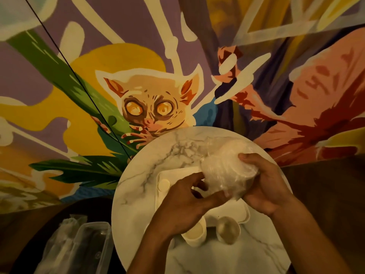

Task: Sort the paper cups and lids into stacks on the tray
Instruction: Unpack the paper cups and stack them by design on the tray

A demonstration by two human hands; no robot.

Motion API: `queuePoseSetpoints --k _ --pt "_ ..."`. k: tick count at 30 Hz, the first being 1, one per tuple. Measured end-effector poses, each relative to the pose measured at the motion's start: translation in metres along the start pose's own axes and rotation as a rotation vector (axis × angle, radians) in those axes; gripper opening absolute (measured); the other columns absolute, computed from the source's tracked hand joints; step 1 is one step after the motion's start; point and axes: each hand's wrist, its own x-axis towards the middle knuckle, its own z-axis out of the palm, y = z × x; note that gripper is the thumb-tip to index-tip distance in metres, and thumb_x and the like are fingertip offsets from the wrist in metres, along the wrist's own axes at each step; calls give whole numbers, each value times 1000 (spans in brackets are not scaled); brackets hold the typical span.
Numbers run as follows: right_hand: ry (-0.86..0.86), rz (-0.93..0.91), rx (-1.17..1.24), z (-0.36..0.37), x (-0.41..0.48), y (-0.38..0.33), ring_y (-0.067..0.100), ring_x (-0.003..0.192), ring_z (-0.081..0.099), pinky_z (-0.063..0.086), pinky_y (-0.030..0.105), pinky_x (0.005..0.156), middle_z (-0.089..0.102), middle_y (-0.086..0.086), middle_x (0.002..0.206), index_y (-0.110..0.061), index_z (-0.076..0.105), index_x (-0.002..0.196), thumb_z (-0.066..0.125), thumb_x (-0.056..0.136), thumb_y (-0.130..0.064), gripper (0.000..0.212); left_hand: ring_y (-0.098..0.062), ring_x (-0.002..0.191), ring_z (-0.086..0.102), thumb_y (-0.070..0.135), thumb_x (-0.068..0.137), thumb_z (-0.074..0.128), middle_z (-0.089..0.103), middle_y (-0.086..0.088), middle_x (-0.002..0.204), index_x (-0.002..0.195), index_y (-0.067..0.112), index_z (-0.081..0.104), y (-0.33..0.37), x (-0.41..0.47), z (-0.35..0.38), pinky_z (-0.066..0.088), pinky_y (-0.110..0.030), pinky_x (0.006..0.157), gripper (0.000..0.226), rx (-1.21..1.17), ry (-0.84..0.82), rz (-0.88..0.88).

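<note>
Your right hand (264, 186) holds a plastic-wrapped sleeve of lids (227, 171), its grip curled round the far end. Your left hand (183, 202) pinches the wrap at the near end, above the tray (177, 172). One lid (164, 185) lies on the tray. Two cups (194, 233) sit unstacked at its near edge on the marble surface (148, 161). Sorting appears barely begun, with no stacks built.

The left hand (183, 206) covers part of the tray (173, 174) and wrapped bundle (223, 171).
</note>
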Motion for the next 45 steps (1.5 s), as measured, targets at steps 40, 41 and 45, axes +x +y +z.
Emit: queuePoseSetpoints --k 40,41,45 --pt "77 -171 -455 -74 -37 -64 14 93 76 60 30 75 79 -1 103 -31 66 112 64 75 -40 38 0 88 71 34 88 72 70 5 110 132 19 56 59 41 115 56 -19 70 49 -421 -140 -60" --pt "84 -153 -464 -83 -36 -61 17 97 76 58 33 80 79 0 106 -30 66 114 66 76 -37 39 5 83 70 14 97 63 67 6 105 125 14 56 55 42 127 55 -15 69 29 -408 -143 -55" --pt "110 -62 -459 -118 -33 -44 20 108 73 53 40 98 77 2 114 -25 65 126 66 81 -38 47 -11 112 67 -3 103 47 65 6 115 122 22 56 22 49 168 55 -28 92 33 -380 -115 -126"
